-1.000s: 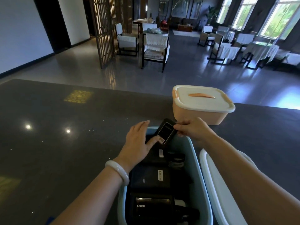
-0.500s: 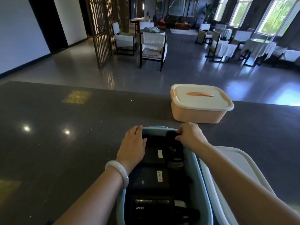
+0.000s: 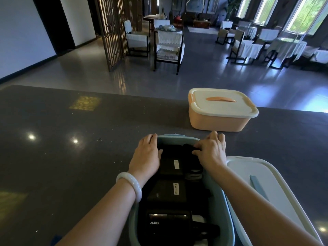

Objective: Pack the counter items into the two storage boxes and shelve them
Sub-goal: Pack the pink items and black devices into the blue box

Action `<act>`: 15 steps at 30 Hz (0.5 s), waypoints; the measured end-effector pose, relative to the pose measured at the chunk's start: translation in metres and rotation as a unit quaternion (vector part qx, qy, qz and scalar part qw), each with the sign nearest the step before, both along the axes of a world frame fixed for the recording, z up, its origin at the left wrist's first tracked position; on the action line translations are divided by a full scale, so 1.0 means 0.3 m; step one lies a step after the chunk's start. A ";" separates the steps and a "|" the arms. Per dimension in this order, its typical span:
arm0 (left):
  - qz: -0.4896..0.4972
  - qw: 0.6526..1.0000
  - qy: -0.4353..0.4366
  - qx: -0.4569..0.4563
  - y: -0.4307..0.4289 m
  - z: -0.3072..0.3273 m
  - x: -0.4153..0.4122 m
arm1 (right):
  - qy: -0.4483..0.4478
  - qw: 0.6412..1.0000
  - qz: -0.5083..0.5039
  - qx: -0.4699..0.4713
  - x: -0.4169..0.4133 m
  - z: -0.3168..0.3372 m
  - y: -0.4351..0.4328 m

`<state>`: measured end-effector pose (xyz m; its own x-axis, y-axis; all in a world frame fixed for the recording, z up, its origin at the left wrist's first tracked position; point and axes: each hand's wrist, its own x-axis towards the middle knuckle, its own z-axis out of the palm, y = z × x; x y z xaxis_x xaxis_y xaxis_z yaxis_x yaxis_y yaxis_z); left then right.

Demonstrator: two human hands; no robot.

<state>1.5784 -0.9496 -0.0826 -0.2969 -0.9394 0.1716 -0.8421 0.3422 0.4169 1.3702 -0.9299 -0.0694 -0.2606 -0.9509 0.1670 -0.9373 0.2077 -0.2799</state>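
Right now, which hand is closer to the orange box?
Right. The right hand is at the far right corner of the blue box, just before the orange box; the left hand is at its far left corner, farther off.

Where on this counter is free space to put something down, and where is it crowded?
Bare counter lies left of the blue box. Right is crowded: its white lid, the orange box behind; the blue box itself is full.

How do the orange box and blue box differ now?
The orange box is lidded; the blue box is open, holding black devices, its lid beside it. The left hand and right hand touch the blue box; the orange box stands untouched. Both sit on the counter.
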 end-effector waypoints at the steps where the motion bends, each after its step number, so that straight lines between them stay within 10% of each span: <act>1: 0.000 1.000 -0.001 0.001 -0.001 0.001 0.001 | -0.004 1.000 -0.001 0.004 -0.001 -0.001 -0.001; 15: -0.003 1.000 -0.009 0.002 -0.003 -0.002 0.002 | -0.068 0.997 -0.010 0.036 -0.022 -0.026 -0.010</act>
<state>1.5789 -0.9505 -0.0832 -0.3065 -0.9381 0.1614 -0.8474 0.3462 0.4026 1.3635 -0.9328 -0.0773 -0.2957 -0.9534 0.0593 -0.8868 0.2509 -0.3882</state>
